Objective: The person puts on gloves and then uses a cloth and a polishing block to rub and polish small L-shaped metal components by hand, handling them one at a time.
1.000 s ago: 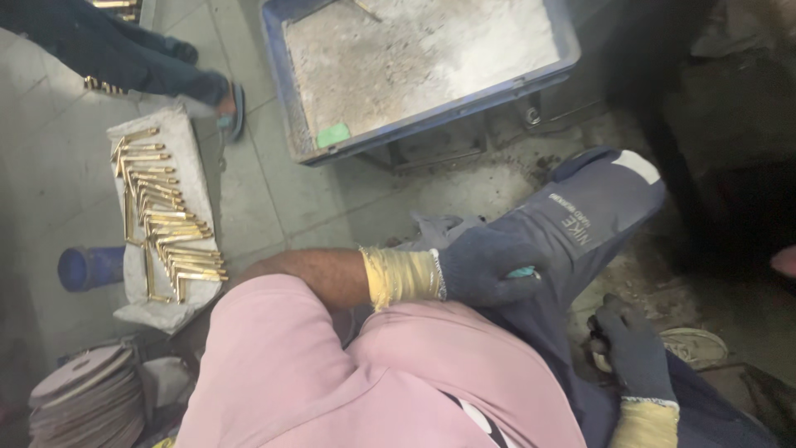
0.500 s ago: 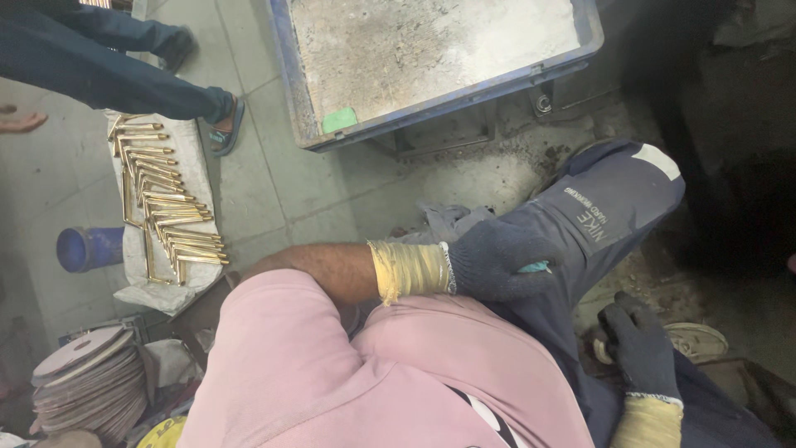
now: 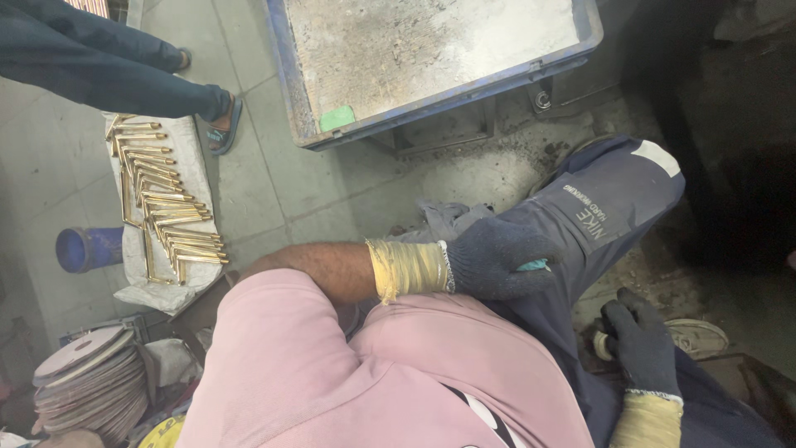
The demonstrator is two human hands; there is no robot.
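Observation:
My left hand point(image 3: 497, 257), in a dark knit glove with a yellow taped cuff, rests on my thigh in dark blue trousers point(image 3: 605, 216). Its fingers curl over a small teal piece point(image 3: 535, 265). A grey rag point(image 3: 444, 220) lies just behind that hand. My right hand point(image 3: 643, 344), gloved the same way, hangs low beside my leg near the floor. It closes on a small pale round object point(image 3: 601, 344). Most of that object is hidden by the fingers.
A blue crate point(image 3: 431, 108) with a dusty tray stands ahead. Several brass rods point(image 3: 162, 207) lie on a white cloth at left, beside a blue cup point(image 3: 83, 249). Stacked grinding discs point(image 3: 87, 382) sit at lower left. Another person's legs point(image 3: 108, 75) stand at upper left.
The view has tilted a little, so the crate and the rods sit lower in the picture. The other person's legs have shifted. Both my hands keep their places and grips.

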